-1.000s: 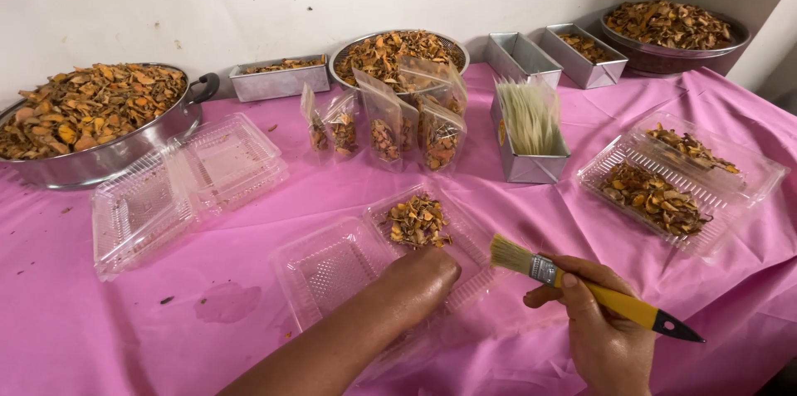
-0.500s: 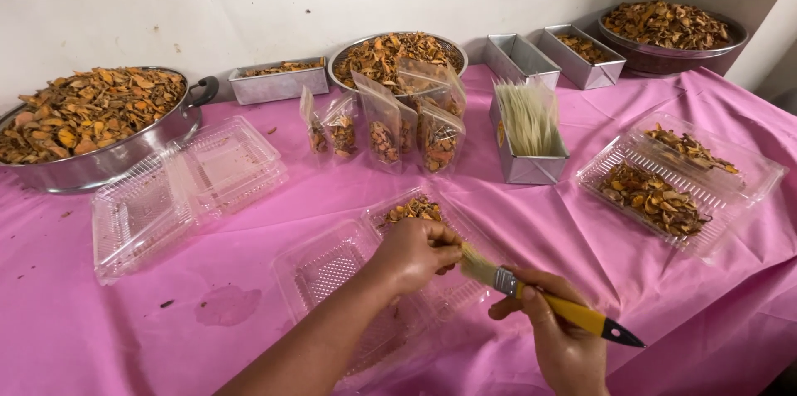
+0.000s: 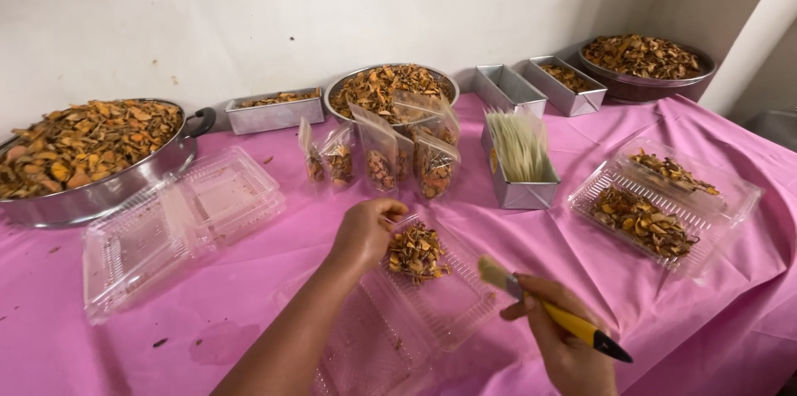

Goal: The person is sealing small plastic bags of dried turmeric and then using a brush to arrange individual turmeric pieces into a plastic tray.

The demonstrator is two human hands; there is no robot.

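While left hand (image 3: 365,232) touches dried slices (image 3: 415,252), right hand (image 3: 564,346) grips brush (image 3: 548,313).

A plain whitish wall (image 3: 249,14) is running along the far side of the scene, showing small dark specks and scuffs under soft, even light. A table draped in a pink cloth (image 3: 83,346) is standing right against it, the cloth wrinkling and hanging down at the near right. At the far right a pale wall corner (image 3: 755,39) is jutting forward, shading the grey recess between it and the wall.
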